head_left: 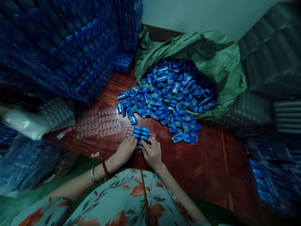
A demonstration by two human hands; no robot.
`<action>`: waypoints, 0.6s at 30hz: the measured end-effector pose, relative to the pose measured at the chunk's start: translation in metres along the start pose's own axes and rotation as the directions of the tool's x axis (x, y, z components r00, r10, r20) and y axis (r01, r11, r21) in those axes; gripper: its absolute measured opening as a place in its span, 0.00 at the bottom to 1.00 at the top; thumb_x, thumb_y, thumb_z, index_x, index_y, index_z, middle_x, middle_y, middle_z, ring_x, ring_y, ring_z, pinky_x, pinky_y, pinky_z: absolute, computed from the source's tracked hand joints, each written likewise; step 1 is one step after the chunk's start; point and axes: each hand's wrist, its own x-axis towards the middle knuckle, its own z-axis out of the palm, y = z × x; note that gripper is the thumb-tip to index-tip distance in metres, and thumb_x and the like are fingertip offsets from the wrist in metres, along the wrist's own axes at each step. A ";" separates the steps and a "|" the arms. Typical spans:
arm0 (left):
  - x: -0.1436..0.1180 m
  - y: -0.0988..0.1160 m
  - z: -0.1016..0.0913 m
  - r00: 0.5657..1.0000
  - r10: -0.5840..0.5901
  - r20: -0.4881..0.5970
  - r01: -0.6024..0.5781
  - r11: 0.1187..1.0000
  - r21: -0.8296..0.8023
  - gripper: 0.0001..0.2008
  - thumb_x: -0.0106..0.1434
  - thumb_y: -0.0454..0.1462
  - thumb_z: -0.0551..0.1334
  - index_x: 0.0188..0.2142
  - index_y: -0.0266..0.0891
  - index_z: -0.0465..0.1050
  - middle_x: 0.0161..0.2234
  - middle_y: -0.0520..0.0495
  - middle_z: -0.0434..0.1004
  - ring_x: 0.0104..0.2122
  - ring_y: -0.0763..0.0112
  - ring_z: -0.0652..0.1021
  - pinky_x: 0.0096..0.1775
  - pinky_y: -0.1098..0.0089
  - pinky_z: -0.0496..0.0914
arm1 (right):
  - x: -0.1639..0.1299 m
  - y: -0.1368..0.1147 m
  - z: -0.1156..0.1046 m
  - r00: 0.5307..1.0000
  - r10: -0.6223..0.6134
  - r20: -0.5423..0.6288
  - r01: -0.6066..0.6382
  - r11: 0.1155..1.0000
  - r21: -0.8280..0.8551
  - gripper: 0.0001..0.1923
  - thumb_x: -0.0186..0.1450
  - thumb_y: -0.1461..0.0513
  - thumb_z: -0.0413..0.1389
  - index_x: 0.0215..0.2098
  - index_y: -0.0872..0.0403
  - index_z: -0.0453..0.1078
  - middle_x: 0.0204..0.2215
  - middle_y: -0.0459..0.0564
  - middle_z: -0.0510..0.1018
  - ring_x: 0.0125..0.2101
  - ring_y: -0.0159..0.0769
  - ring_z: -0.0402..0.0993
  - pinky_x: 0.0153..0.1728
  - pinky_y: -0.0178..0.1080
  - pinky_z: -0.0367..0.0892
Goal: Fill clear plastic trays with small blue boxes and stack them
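Observation:
A clear moulded tray [128, 131] lies on the table in front of me, with several small glossy blue packs [141, 132] sitting in two columns in its middle pockets. My left hand [125, 151] is at the tray's near left, fingers bent and closed at a blue pack. From the right, my right hand [152, 154] curls its thumb and fingers around the same near pack [140, 142]. The fingers hide most of that pack and the tray's near edge.
A heap of loose blue packs [162, 100] spills from a green sack [221, 62] onto the reddish wooden table [211, 163]. Another clear tray [98, 122] lies to the left. Tall stacks of filled blue trays [89, 47] rise at the left; stacked trays [270, 56] stand right.

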 end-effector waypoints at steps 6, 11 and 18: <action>-0.019 -0.016 0.006 0.966 0.022 -0.257 -0.082 0.971 -0.223 0.15 0.66 0.32 0.49 0.52 0.35 0.59 0.40 0.41 0.71 0.40 0.64 0.74 0.41 0.64 0.71 | 0.045 0.024 -0.014 0.979 0.197 -0.060 -0.159 0.908 0.386 0.14 0.68 0.64 0.46 0.44 0.53 0.72 0.34 0.51 0.75 0.37 0.35 0.71 0.39 0.38 0.66; 0.004 -0.039 -0.022 0.872 -0.261 -0.415 0.113 0.931 -0.348 0.10 0.68 0.38 0.49 0.40 0.37 0.66 0.33 0.45 0.71 0.33 0.68 0.73 0.37 0.67 0.70 | 0.140 0.048 -0.004 0.901 -0.251 0.355 0.133 0.936 0.325 0.17 0.63 0.71 0.49 0.43 0.50 0.73 0.40 0.47 0.75 0.39 0.33 0.71 0.37 0.34 0.64; 0.101 -0.091 -0.048 0.885 -0.426 -0.191 0.372 0.890 -0.263 0.16 0.66 0.41 0.53 0.49 0.33 0.65 0.46 0.38 0.69 0.42 0.62 0.74 0.44 0.64 0.68 | 0.186 0.047 0.035 0.616 -0.537 0.576 0.594 0.797 0.108 0.15 0.64 0.70 0.51 0.42 0.48 0.73 0.44 0.49 0.74 0.40 0.36 0.69 0.35 0.36 0.61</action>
